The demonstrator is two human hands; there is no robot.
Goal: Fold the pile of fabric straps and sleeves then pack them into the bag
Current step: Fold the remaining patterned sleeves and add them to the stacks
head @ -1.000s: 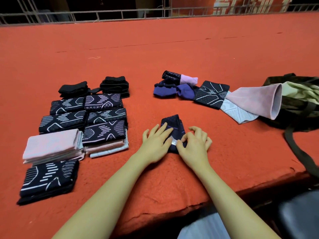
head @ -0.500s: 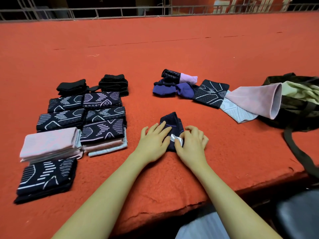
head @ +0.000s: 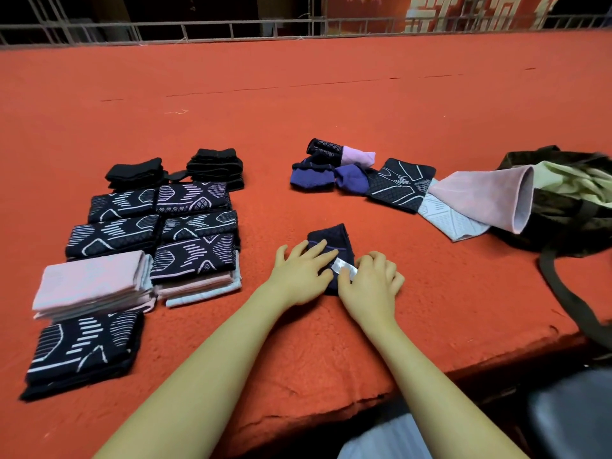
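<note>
A small dark navy sleeve (head: 331, 238) with a white label (head: 344, 267) lies on the red cloth in front of me. My left hand (head: 301, 276) presses flat on its left half with straight fingers. My right hand (head: 371, 283) has curled fingers and pinches the sleeve's near right edge by the label. Unfolded purple and dark pieces (head: 331, 170) lie beyond, beside a patterned black sleeve (head: 400, 183), a pale blue one (head: 447, 220) and a pink sleeve (head: 480, 200). The camouflage bag (head: 569, 207) sits open at the right.
Folded stacks fill the left side: patterned black sleeves (head: 132, 233), pink ones (head: 92, 286), plain black straps (head: 215, 167). The bag's strap (head: 563, 293) trails toward the table's front edge (head: 364, 402). A railing (head: 231, 29) runs along the far side.
My right hand's fingers have curled in further on the sleeve's near edge, and the white label has turned up into view. My left hand stays pressed on the sleeve.
</note>
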